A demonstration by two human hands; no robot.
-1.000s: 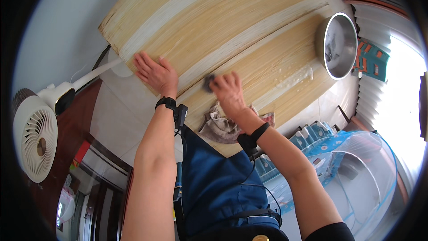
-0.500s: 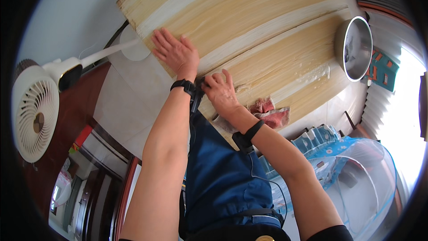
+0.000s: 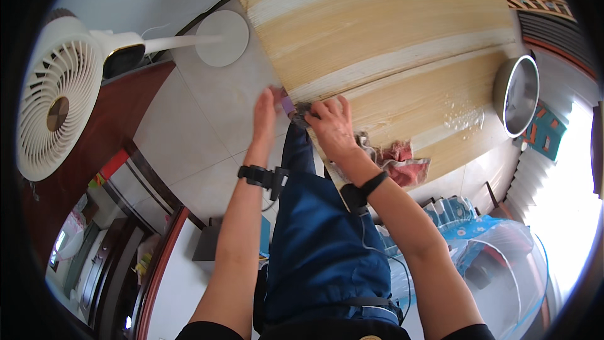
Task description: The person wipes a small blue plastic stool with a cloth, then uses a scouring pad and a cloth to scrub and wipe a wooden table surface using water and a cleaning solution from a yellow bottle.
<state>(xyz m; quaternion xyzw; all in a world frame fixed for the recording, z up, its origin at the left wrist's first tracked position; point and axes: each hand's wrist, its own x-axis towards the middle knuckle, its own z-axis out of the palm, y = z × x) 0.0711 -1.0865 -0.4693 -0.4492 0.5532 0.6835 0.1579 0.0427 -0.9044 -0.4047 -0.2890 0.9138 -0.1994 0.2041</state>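
A pale wooden board with lighter stripes and a long dark seam lies before me. At its near left corner, the bent fingers of my right hand are closed on a dark grey, frizzy scourer, pressing it to the edge. Just off that corner is my left hand, smeared by motion and seen nearly edge-on; its finger pose is unclear. A small purple strip shows between the two hands, and I cannot tell whether the left fingers touch it. Right of my right hand lies a crumpled red and grey cloth.
White suds wet the board's right part. A steel basin stands at its right end. At left is a white fan with a round base. A blue mesh tent stands at the lower right.
My left hand has left the board's surface and moved down past its left corner. My right hand stays at the near edge with the scourer. The view has shifted left.
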